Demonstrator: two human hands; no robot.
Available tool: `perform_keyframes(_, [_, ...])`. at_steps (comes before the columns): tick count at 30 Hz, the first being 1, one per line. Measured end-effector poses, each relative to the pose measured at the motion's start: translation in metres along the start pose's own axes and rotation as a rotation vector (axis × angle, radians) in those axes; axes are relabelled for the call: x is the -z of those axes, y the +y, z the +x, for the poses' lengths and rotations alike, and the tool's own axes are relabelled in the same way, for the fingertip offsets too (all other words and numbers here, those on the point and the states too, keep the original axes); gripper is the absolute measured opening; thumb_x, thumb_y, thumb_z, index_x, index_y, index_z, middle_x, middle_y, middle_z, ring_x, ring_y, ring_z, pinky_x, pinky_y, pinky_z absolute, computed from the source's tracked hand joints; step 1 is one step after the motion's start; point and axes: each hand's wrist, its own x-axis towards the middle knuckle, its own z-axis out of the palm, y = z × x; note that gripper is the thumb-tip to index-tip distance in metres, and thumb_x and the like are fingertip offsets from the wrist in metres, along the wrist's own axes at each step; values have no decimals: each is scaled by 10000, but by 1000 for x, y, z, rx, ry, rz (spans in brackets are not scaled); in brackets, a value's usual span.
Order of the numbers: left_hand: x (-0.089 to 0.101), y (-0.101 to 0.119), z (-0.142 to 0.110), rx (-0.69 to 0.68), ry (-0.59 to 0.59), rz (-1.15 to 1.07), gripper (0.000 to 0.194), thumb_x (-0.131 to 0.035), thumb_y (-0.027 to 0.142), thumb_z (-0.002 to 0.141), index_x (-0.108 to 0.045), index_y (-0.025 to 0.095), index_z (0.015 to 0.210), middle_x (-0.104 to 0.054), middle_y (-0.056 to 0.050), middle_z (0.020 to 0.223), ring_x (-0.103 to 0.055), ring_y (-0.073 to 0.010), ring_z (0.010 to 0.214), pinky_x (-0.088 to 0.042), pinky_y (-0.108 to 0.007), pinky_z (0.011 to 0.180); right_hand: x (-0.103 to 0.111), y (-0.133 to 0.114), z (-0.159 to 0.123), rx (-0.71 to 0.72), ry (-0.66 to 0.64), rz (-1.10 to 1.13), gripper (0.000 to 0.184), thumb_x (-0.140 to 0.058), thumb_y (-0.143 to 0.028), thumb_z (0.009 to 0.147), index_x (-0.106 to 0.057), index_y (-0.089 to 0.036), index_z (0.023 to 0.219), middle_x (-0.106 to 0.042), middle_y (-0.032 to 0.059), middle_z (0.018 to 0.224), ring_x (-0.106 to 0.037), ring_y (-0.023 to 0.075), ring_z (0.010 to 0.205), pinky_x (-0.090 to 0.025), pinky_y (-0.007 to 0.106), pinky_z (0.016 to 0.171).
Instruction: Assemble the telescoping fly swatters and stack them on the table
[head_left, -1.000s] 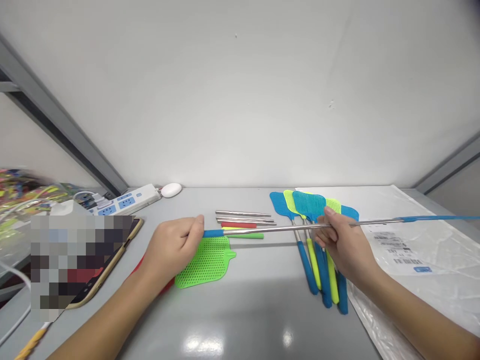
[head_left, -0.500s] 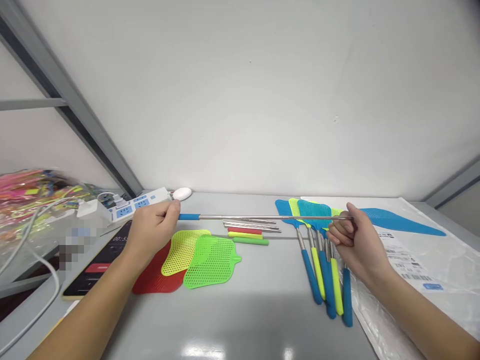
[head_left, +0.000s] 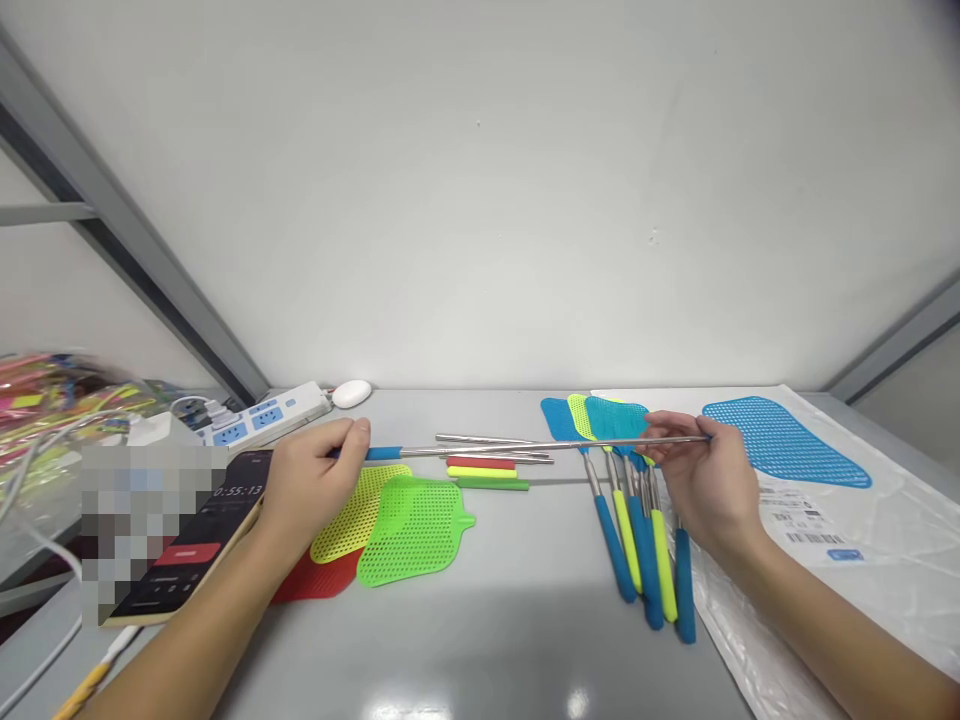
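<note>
Steel fly-swatter rod spans both hands, its long axis crosswise and nearly level, blue grip toward 9 o'clock, bare tip toward 3 o'clock. Left hand is closed around the rod at the grip, fingers curled over it. Right hand pinches the steel close to the tip, thumb and fingers shut on it, the tip just showing past them.

Nearest the left hand, 3 loose mesh swatter heads overlap on the gray table at 11 o'clock: green over yellow over red. At 1 o'clock, 5 assembled swatters fan out with handles toward the person, 3 blue and 2 yellow, their heads overlapping under the rod. 1 blue mesh head lies on a clear plastic bag at 2 o'clock.

At 12 o'clock, 3 rods with red, yellow and green grips lie side by side, the steel of their shafts running beyond the held rod. A partly pixelated phone shows 0:55:13 at 10 o'clock. A power strip and a white oval object sit farthest, against the wall at 11 o'clock.
</note>
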Motion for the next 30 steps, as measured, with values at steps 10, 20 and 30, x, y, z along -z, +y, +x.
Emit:
perform_keyframes(10, [-7,42,-21,-109,0,-103,379,-484,275,909,-368,195,557,-307,45,536,-328,-99,500,-298,-257,515,-6,4,-18,91,-132,-54,512,-309,-345,921,-777,-166,818,-677,92,663,-618,229,737,-471,379,817])
perform_keyframes(20, [-14,68,-39,-305,-171,-278,144,-510,172,876,-530,211,739,-534,15,628,-474,-125,552,-369,-261,526,-18,5,-48,18,-257,-89,554,-298,-473,954,-784,-225,859,-705,75,703,-645,250,756,-451,401,843])
perform_keyframes(30, [-7,44,-22,-418,-165,-124,189,-591,267,873,-509,211,713,-489,41,593,-421,-98,493,-335,-242,483,-12,9,-45,-8,-389,-233,598,-283,-597,949,-767,-249,1004,-666,48,745,-628,229,761,-446,406,897])
